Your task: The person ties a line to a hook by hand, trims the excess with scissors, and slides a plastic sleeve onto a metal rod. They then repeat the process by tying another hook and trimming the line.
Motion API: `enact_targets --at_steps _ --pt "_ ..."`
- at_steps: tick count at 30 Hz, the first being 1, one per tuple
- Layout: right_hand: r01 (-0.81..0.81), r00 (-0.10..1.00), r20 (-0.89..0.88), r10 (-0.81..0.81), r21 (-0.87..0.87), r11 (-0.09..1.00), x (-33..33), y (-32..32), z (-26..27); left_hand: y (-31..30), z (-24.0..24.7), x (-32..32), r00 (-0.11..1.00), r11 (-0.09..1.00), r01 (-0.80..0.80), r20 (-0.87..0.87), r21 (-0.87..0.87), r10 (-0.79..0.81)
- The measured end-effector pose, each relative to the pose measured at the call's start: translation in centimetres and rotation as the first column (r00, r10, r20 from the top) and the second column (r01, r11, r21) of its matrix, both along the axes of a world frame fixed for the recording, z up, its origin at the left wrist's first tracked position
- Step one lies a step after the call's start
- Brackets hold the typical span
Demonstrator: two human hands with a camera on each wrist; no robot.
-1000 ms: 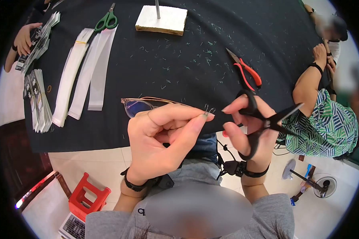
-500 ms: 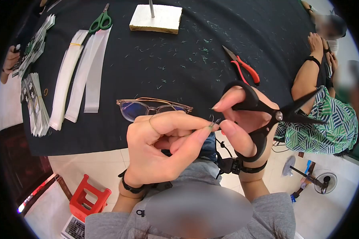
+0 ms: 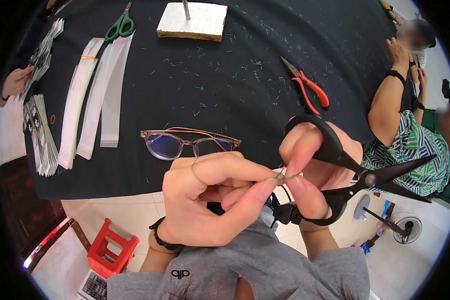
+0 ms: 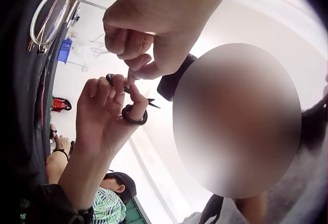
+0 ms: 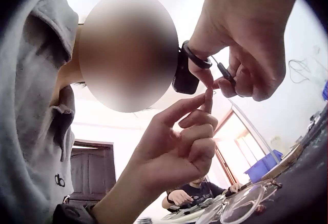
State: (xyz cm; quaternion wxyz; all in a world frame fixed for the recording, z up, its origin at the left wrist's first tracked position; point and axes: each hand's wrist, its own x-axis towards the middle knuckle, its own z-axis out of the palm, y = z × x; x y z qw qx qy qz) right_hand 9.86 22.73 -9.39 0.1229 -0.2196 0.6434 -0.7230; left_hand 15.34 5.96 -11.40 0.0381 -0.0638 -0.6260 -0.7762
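My left hand [image 3: 212, 200] pinches a tiny dark piece with green thread [image 3: 280, 176] between thumb and index finger. A thin strand circles the base of that index finger. Thumb and finger of my right hand [image 3: 330, 160] meet at the same tiny piece, which is mostly hidden by fingertips. Black scissors [image 3: 370, 180] hang on the right hand, thumb and finger through the handle loops, blades apart and pointing away to the right. In the left wrist view the scissors' loop [image 4: 135, 115] shows around the thumb. Folded eyeglasses [image 3: 162, 146] lie just beyond the left hand.
On the black cloth are red-handled pliers [image 3: 312, 95], green scissors [image 3: 120, 27], clear plastic sleeves [image 3: 82, 105], printed packets [image 3: 41, 135] and a white block [image 3: 192, 22] with a metal rod. Thread scraps are scattered mid-table. Other people sit at right [image 3: 410, 145] and far left [image 3: 17, 82].
My right hand's thumb and finger, apart at first, have closed together at the left fingertips. Both hands moved slightly right and nearer my body. The scissors swung outward, blades still apart.
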Motion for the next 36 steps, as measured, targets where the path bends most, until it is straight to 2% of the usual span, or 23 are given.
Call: enact_targets --at_steps 10,12,13,16,17,18,20,21,23,24,26,36 --pt "0.038 0.998 0.057 -0.038 -0.004 0.999 0.1 0.1 -0.6 0.1 -0.7 -0.1 0.997 0.995 -0.071 -0.019 -0.064 0.070" --pt "0.050 0.999 -0.007 -0.050 0.149 0.988 -0.2 0.3 -0.3 0.0 -0.7 -0.3 0.995 0.992 -0.090 -0.048 -0.090 0.086" --pt "0.140 0.988 0.038 -0.150 0.194 0.971 0.2 0.5 -0.2 0.0 -0.7 -0.3 0.992 0.987 -0.109 -0.077 -0.116 0.101" --pt "0.369 0.918 -0.255 -0.304 0.265 0.891 -0.3 1.6 -1.3 -0.2 -0.5 -0.3 0.986 0.974 -0.141 -0.112 -0.175 0.122" --pt "0.435 0.850 -0.487 -0.201 0.433 0.789 -0.8 2.5 -0.9 -0.4 -0.4 -0.2 0.986 0.974 -0.143 -0.114 -0.175 0.125" --pt "0.466 0.833 -0.540 -0.123 0.564 0.681 -1.1 2.7 0.1 -0.6 -0.3 -0.2 0.989 0.977 -0.124 -0.100 -0.172 0.108" --pt "0.519 0.748 -0.661 0.065 0.642 0.564 -1.6 4.2 0.4 -0.9 -0.2 -0.1 0.992 0.981 -0.102 -0.085 -0.167 0.089" --pt "0.520 0.749 -0.660 0.063 0.644 0.561 -1.5 4.5 0.8 -1.1 -0.2 -0.1 0.994 0.986 -0.079 -0.085 -0.149 0.067" --pt "0.561 0.689 -0.681 0.250 0.718 0.412 -1.2 4.8 2.5 -1.2 -0.2 0.1 0.996 0.990 -0.048 -0.083 -0.131 0.038" --pt "0.561 0.692 -0.679 0.245 0.720 0.409 -1.1 4.9 3.2 -1.1 -0.2 0.2 0.997 0.994 -0.047 -0.065 -0.101 0.040" --pt "0.518 0.685 -0.624 0.377 0.780 0.351 -0.9 5.1 4.4 -1.0 -0.3 0.2 0.998 0.997 -0.042 -0.048 -0.071 0.038" --pt "0.484 0.660 -0.619 0.425 0.783 0.389 -1.8 5.1 5.9 -0.9 -0.3 0.1 0.995 0.990 -0.029 -0.100 -0.137 0.016"
